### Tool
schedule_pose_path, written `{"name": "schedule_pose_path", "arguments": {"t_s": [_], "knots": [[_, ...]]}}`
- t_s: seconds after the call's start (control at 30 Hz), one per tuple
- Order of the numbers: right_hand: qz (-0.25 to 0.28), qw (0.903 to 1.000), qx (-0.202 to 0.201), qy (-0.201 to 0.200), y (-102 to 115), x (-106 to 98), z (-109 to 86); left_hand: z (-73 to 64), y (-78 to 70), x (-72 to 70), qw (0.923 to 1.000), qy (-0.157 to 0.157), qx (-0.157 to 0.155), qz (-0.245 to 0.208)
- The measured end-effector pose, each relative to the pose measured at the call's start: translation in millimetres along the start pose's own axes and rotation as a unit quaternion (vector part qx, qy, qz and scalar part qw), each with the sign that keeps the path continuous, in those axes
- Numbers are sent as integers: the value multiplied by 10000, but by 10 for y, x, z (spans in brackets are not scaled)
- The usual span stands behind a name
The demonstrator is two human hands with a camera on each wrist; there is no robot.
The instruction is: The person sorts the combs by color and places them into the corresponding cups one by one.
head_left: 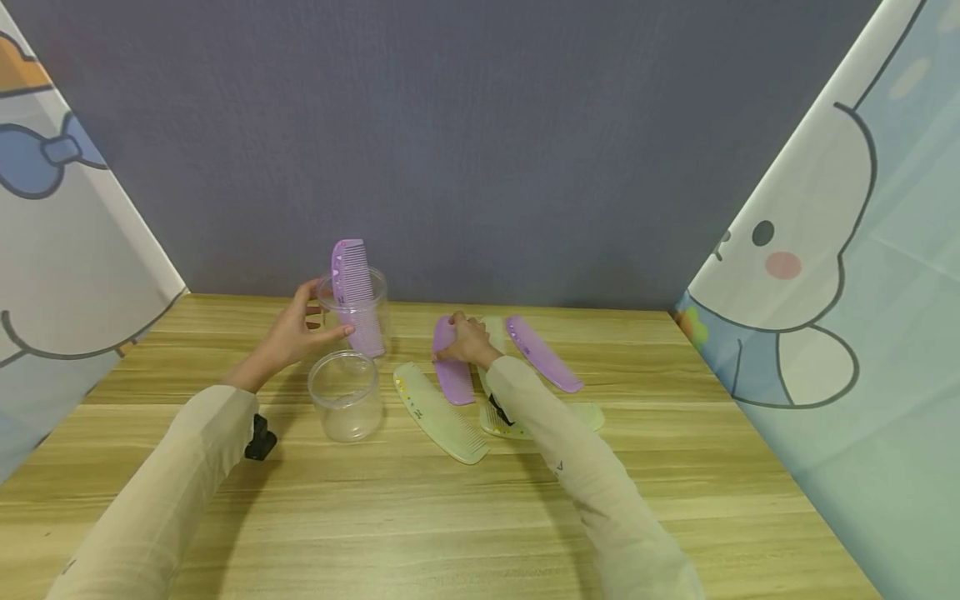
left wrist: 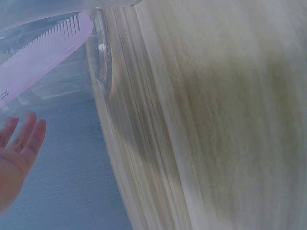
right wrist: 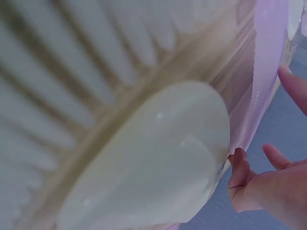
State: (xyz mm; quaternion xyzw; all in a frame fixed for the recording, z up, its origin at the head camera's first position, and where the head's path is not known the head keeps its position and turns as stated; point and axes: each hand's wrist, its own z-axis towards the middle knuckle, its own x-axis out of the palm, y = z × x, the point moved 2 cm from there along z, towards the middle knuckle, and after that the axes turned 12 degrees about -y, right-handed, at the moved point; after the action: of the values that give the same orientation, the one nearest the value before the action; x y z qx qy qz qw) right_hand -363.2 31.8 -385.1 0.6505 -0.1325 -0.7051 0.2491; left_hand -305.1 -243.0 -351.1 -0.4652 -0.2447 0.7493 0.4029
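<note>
At the back left, my left hand (head_left: 296, 329) spans a clear round container (head_left: 382, 312), thumb across its front and fingers at its far left side. A purple comb (head_left: 351, 271) stands tilted inside it, its upper end above the rim. In the left wrist view, fingertips (left wrist: 38, 127) come right up to the container wall. My right hand (head_left: 468, 342) pinches a second purple comb (head_left: 453, 379) by its edges near the far end. Part of a pale green comb (head_left: 492, 329) shows behind that hand.
A second clear container (head_left: 345, 400) stands in front of the first. Pale green combs lie at the middle (head_left: 438, 412) and partly under the right forearm (head_left: 588, 414). Another purple comb (head_left: 543, 354) lies to the right. A dark panel (head_left: 480, 167) rises behind the wooden table (head_left: 337, 525).
</note>
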Motion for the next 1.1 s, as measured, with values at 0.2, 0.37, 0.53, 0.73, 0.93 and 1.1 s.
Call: {"name": "schedule_pose_path", "arguments": {"t_s": [0.2, 0.37, 0.53, 0.73, 0.93, 1.1], "knots": [[124, 9999, 83, -5, -8, 18, 2, -1, 15, 5, 9999, -14, -122, 41], [296, 9996, 28, -29, 2, 41, 1, -2, 20, 3, 9999, 0, -135, 76], [691, 9976, 39, -71, 36, 47, -3, 4, 25, 6, 9999, -30, -91, 73], [706, 9973, 161, -86, 50, 50, -5, 5, 35, 3, 10000, -32, -32, 30], [628, 9976, 285, -70, 54, 44, -4, 4, 19, 0, 10000, 2, 38, 42], [589, 9978, 292, -54, 69, 48, 6, -40, -150, -21, 10000, 24, 64, 2]]}}
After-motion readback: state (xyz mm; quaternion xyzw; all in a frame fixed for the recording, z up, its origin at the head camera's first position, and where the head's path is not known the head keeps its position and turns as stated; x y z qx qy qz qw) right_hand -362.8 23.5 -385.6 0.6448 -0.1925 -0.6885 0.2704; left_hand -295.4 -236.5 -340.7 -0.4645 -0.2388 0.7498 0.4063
